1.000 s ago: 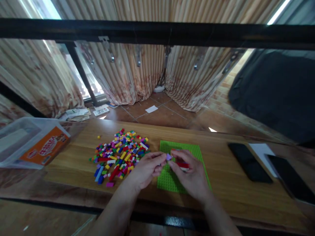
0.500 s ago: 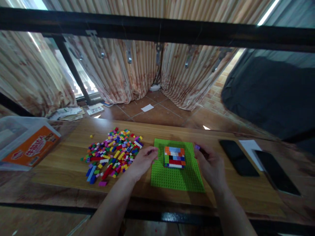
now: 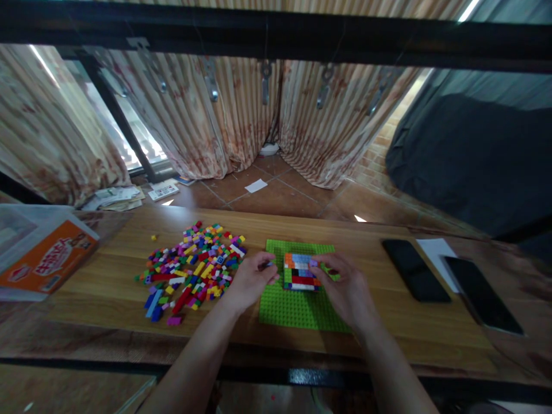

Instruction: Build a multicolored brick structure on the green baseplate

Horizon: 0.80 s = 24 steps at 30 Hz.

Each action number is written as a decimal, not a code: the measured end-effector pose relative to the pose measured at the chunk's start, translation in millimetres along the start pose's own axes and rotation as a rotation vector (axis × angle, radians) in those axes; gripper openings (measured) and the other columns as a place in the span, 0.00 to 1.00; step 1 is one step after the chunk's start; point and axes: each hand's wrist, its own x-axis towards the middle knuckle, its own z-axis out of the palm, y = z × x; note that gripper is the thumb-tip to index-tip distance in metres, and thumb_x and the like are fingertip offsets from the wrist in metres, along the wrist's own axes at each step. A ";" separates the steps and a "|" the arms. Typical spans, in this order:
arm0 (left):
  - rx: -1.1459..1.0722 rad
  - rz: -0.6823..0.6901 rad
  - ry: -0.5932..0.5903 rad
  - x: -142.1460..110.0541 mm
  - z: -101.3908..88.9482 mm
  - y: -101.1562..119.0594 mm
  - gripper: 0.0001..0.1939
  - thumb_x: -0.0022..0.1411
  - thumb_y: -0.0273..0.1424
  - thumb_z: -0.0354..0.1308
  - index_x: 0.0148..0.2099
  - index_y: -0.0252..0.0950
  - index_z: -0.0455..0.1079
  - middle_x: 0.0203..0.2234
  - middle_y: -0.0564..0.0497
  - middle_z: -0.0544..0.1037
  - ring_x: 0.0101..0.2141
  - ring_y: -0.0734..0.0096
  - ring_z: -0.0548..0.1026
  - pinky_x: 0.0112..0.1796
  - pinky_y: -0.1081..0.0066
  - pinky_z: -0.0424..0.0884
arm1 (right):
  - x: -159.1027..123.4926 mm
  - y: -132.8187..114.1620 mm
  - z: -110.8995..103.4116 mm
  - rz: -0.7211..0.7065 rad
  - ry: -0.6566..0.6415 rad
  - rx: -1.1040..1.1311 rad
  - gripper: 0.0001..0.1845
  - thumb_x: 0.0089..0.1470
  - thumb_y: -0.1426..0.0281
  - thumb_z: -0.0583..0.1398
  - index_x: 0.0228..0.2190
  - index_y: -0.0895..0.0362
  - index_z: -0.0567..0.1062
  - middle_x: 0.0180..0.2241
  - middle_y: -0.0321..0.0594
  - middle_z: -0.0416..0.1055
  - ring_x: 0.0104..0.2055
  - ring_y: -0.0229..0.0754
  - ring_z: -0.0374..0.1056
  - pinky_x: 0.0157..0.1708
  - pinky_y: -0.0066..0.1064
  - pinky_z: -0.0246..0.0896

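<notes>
A green baseplate (image 3: 297, 313) lies on the wooden board, bearing a low multicoloured block build (image 3: 299, 273) of orange, light blue, white, red and black bricks. Over the build's right side, my right hand (image 3: 345, 284) pinches a small purple brick (image 3: 314, 263) between thumb and fingers. My left hand (image 3: 254, 282) hovers by the plate's left edge, fingers curled together; a bit of blue shows at its fingertips, too small to name. Left of that hand spreads a heap of loose toy bricks (image 3: 198, 270) in many colours.
A clear plastic tub (image 3: 43, 253) with an orange label stands at the far left. To the right lie a black phone (image 3: 414, 270), white paper (image 3: 437, 259) and another dark phone (image 3: 483, 294). A black rail (image 3: 276, 34) crosses above.
Both hands were together over the plate with the purple brick, then parted. My right hand swung out right with the brick and has come back over the build. The view has shifted slightly.
</notes>
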 end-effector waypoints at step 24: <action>0.215 0.100 -0.079 -0.2 -1.3 -4.1 0.06 0.54 0.29 0.58 0.37 0.35 0.70 0.26 0.54 0.75 0.25 0.72 0.74 0.27 0.73 0.70 | 6.6 6.4 32.0 0.011 0.024 0.017 0.17 0.50 0.58 0.65 0.41 0.50 0.82 0.54 0.45 0.69 0.56 0.52 0.64 0.58 0.51 0.58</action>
